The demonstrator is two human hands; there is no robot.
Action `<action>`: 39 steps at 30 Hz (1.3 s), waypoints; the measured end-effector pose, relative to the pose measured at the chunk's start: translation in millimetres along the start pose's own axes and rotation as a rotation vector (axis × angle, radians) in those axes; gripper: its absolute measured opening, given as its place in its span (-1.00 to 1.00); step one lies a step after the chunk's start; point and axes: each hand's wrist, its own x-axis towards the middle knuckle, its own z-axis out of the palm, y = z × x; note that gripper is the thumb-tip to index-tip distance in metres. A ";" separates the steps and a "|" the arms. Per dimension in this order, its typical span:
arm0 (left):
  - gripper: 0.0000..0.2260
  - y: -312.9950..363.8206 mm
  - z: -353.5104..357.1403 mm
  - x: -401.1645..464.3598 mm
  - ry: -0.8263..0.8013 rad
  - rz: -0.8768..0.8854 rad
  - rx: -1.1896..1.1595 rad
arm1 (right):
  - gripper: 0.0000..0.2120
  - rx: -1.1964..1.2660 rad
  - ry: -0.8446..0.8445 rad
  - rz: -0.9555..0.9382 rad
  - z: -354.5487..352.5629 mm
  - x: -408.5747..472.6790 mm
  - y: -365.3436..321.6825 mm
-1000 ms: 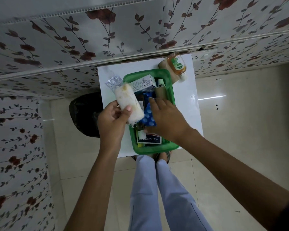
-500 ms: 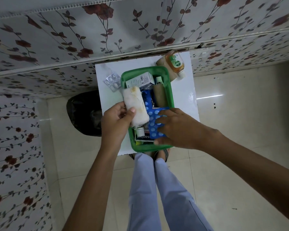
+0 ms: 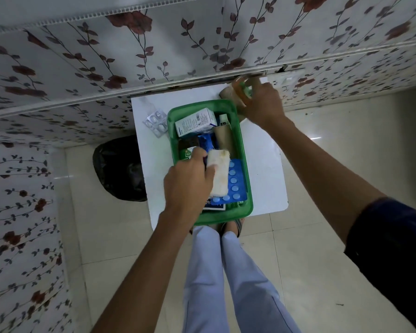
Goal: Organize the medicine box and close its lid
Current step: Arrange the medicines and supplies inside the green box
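An open green medicine box sits on a small white table. Inside it lie a white carton, a brown roll and a blue blister sheet. My left hand holds a white gauze roll down inside the box, over the blue sheet. At the table's far right corner my right hand wraps around an orange bottle with a green label, blurred by motion. A silver blister strip lies on the table left of the box.
A floral-papered wall runs right behind the table. A black bag sits on the tiled floor to the table's left. My legs and feet stand at the table's near edge. No lid is in sight.
My left hand has lowered the gauze roll from the box's left rim into the box. My right hand left the blue blister sheet and reached to the far corner, closing on the orange bottle.
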 end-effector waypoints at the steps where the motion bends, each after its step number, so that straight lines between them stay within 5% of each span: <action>1: -0.78 -3.2 -4.9 1.7 0.093 0.044 -0.070 | -0.44 -0.007 -0.042 -0.012 5.3 3.2 -2.8; 4: -0.86 -16.5 -18.0 14.6 0.364 0.138 -0.227 | -0.48 -0.090 -0.089 -0.064 14.2 6.5 -6.8; 7: -0.84 -43.1 -18.9 44.3 0.466 0.014 -0.369 | -0.47 -0.202 -0.083 -0.104 12.6 5.3 -7.2; 12: -0.74 -90.6 2.5 91.0 0.194 -0.272 -0.277 | -0.48 -0.252 -0.085 -0.047 6.6 4.6 -5.1; 19: -0.52 -102.9 14.6 123.8 0.041 -0.323 -0.115 | -0.49 -0.211 -0.046 0.018 4.4 -1.9 2.7; 23: -0.78 -100.0 15.1 124.7 0.021 -0.299 -0.103 | -0.49 -0.023 0.081 0.084 -4.1 -8.2 13.2; 27: -0.91 -99.8 15.9 115.8 0.013 -0.308 -0.181 | -0.61 -0.116 -0.020 0.050 4.4 -15.9 14.6; 33: -0.93 -102.1 10.2 103.4 0.161 -0.576 -0.602 | -0.58 0.230 -0.061 0.073 7.9 -15.7 18.6; 39: -0.90 -103.2 6.9 79.8 0.253 -0.618 -0.862 | -0.65 0.740 -0.167 0.242 2.9 -21.7 21.0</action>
